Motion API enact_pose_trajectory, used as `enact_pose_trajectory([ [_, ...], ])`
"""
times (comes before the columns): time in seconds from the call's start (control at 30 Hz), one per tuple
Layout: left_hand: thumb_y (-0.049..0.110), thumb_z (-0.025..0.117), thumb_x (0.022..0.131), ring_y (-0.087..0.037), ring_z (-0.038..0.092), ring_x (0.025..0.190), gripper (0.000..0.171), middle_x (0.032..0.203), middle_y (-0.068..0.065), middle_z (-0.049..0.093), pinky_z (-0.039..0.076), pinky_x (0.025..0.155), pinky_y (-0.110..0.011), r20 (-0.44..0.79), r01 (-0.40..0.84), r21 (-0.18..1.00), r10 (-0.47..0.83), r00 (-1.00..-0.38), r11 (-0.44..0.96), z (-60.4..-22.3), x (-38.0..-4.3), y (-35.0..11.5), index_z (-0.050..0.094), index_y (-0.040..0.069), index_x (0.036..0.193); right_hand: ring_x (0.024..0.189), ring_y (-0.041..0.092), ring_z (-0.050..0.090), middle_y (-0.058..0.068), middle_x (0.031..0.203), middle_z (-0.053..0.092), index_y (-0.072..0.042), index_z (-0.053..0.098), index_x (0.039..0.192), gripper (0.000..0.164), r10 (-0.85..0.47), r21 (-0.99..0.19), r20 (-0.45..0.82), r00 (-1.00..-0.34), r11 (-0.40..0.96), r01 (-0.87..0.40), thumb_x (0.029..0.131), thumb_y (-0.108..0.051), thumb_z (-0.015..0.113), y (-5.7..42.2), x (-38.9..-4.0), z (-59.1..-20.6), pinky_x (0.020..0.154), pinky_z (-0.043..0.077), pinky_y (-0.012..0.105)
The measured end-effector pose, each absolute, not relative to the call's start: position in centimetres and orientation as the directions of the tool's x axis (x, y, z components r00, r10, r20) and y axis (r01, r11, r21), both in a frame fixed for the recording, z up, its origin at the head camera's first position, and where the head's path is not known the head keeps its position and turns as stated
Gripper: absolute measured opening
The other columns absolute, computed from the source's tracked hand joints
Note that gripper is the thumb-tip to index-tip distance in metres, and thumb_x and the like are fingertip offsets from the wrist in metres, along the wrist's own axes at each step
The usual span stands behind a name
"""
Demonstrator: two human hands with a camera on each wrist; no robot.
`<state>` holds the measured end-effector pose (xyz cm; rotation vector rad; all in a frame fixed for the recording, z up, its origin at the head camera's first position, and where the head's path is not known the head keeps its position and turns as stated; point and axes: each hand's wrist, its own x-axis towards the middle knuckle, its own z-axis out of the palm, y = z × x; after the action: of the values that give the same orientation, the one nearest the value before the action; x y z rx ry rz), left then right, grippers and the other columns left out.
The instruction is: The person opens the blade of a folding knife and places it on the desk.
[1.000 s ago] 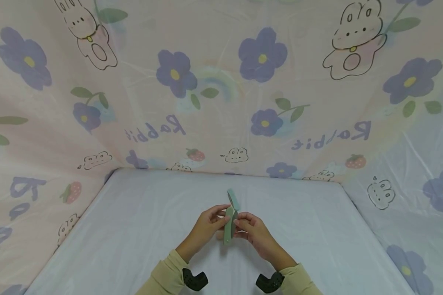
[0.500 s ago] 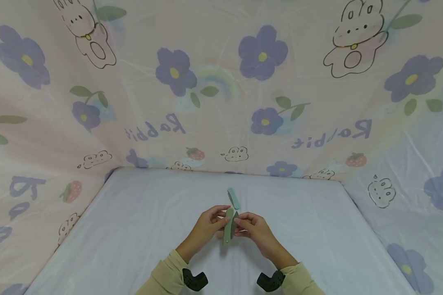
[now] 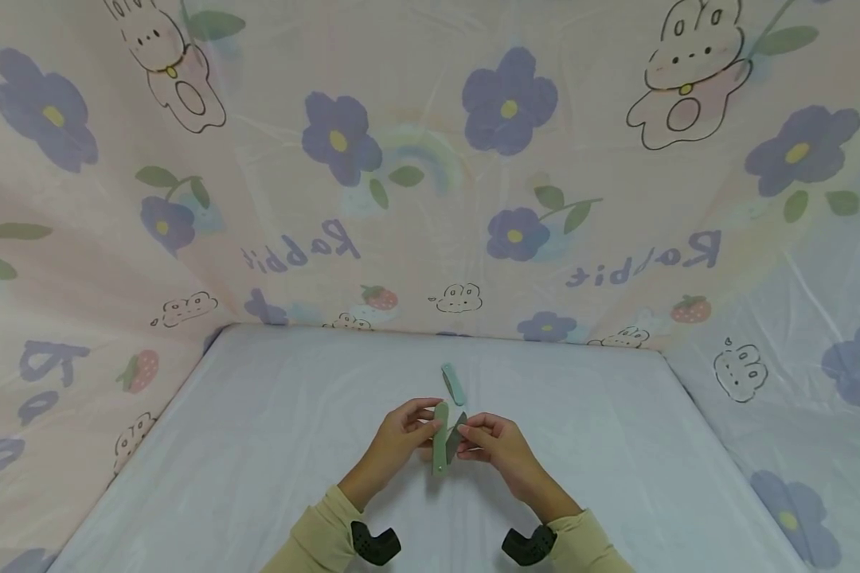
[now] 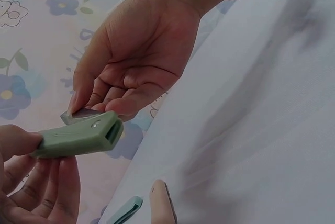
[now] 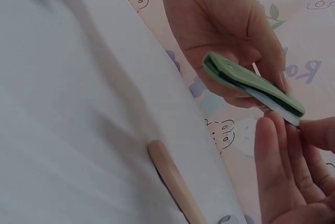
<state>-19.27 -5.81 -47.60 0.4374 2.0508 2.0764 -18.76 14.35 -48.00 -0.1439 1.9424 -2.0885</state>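
Observation:
Between both hands is a green folding knife (image 3: 440, 439), partly unfolded above the white surface. My left hand (image 3: 401, 434) holds its green handle, thumb on one side and fingers on the other. My right hand (image 3: 500, 447) pinches the grey blade (image 3: 457, 439) between thumb and fingers. The blade stands out at an angle from the handle's slot, as the right wrist view also shows along the handle (image 5: 254, 81). Beyond the hands lies a teal folding knife (image 3: 453, 385). A peach-coloured handle (image 5: 178, 182) lies on the surface, mostly hidden by the hands in the head view.
The white-covered table (image 3: 315, 382) spreads out around the hands. Printed curtains (image 3: 416, 199) with rabbits and flowers rise at its back and sides. A black wrist device (image 3: 377, 544) sits at the left sleeve, another (image 3: 529, 546) at the right.
The blade has swung further out of the green handle toward the right, pulled by my right hand. My left hand and the handle have shifted slightly left. The teal knife stays put.

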Motion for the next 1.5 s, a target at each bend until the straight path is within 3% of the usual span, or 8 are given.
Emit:
enact_pose_trajectory([
  [0.33, 0.02, 0.063, 0.09, -0.02, 0.062, 0.09, 0.041, 0.107, -0.013, 0.06, 0.054, 0.077, -0.035, 0.045, 0.028, 0.998, 0.303, -0.952, -0.062, -47.9, -19.4, -6.2, 0.051, 0.006, 0.127, 0.078, 0.022, 0.066, 0.013, 0.086, 0.067, 0.005, 0.055, 0.101, 0.03, -0.267, -0.985, -0.12, -0.956, -0.087, 0.148, 0.088, -0.019, 0.066, 14.9, -18.7, -48.2, 0.076, 0.055, 0.038],
  [0.87, 0.016, 0.064, 0.089, -0.022, 0.062, 0.089, 0.043, 0.105, -0.013, 0.061, 0.054, 0.079, -0.034, -0.023, -0.068, 0.984, 0.257, -0.966, -0.168, -48.3, -19.8, -6.7, 0.049, 0.0, 0.126, 0.078, 0.022, 0.066, 0.014, 0.087, 0.066, 0.006, 0.054, 0.099, 0.026, -0.265, -0.97, -0.15, -0.953, -0.149, 0.194, 0.088, -0.014, 0.065, 15.8, -18.5, -47.7, 0.078, 0.054, 0.037],
  [1.5, 0.011, 0.062, 0.09, -0.021, 0.061, 0.092, 0.042, 0.104, -0.012, 0.059, 0.053, 0.081, -0.033, -0.04, -0.097, 0.952, 0.197, -0.98, -0.289, -48.3, -19.5, -7.4, 0.044, -0.001, 0.126, 0.084, 0.024, 0.066, 0.015, 0.089, 0.065, 0.006, 0.05, 0.098, 0.02, -0.242, -0.948, -0.132, -0.961, -0.251, 0.193, 0.091, -0.009, 0.06, 16.0, -18.4, -47.9, 0.083, 0.052, 0.038],
])
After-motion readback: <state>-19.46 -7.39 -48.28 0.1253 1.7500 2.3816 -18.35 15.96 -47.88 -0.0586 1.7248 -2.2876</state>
